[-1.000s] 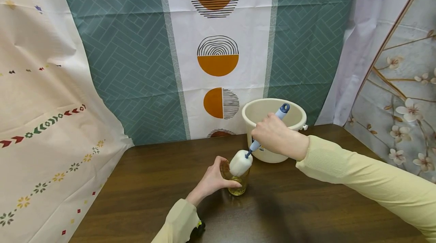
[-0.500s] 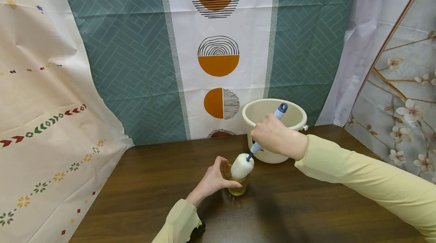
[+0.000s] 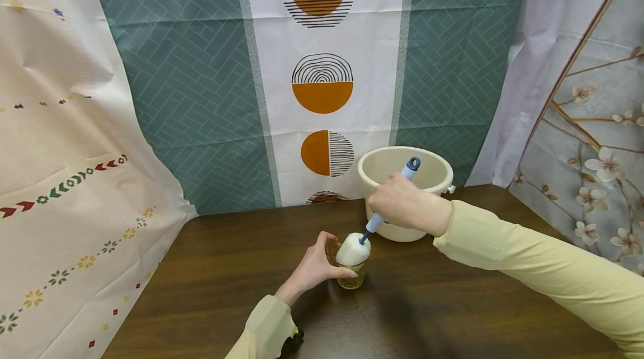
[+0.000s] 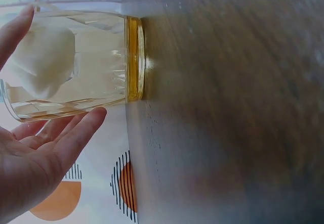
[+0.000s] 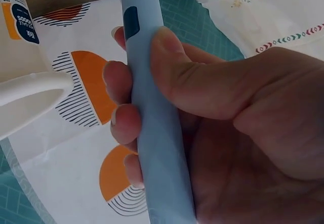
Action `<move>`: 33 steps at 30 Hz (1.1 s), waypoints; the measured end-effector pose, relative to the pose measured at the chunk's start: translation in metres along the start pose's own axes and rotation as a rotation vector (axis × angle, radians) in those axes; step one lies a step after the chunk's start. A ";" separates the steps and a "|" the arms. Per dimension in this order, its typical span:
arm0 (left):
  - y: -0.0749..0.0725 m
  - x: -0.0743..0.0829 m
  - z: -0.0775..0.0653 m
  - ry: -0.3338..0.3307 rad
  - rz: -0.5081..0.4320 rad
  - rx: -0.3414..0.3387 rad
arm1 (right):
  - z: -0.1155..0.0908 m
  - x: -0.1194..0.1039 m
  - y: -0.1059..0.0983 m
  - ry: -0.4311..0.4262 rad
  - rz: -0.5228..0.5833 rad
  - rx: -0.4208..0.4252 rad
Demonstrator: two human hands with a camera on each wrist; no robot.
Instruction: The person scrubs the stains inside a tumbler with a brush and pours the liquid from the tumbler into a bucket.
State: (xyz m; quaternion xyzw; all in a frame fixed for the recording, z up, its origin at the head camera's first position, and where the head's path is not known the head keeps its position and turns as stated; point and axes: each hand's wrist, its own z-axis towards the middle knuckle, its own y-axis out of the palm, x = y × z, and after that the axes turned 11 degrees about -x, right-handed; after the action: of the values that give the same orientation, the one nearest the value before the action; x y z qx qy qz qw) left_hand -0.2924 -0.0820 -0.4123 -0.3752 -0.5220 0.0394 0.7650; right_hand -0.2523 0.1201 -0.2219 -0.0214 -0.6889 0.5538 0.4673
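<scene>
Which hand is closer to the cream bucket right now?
Right. The right hand grips the brush handle in front of the bucket; the left hand is farther off, holding the glass to the bucket's left.

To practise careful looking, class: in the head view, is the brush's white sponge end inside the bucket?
No, the white sponge end is in the amber glass in front of the bucket.

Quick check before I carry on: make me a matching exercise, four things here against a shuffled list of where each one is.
1. amber-tinted clear glass tumbler
2. white rounded sponge head
3. light-blue plastic brush handle
4. cream round plastic bucket

A. wrapped by the right hand's fingers
B. toward the back of the dark wood-grain table
C. between the left hand's thumb and fingers
D. inside the tumbler, above its base

Pairs: 1-C, 2-D, 3-A, 4-B
</scene>
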 end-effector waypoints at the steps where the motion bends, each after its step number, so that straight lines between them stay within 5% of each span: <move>1: 0.000 0.000 0.000 0.002 0.000 0.001 | 0.000 0.000 0.001 -0.003 0.001 0.001; 33: 0.000 -0.002 0.001 -0.001 -0.005 -0.004 | 0.015 -0.014 0.017 0.025 -0.052 -0.017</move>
State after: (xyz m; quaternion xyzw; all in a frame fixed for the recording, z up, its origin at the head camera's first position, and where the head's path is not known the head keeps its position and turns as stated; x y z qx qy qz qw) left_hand -0.2942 -0.0819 -0.4135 -0.3756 -0.5234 0.0367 0.7640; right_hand -0.2627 0.1078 -0.2427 -0.0144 -0.6880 0.5353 0.4898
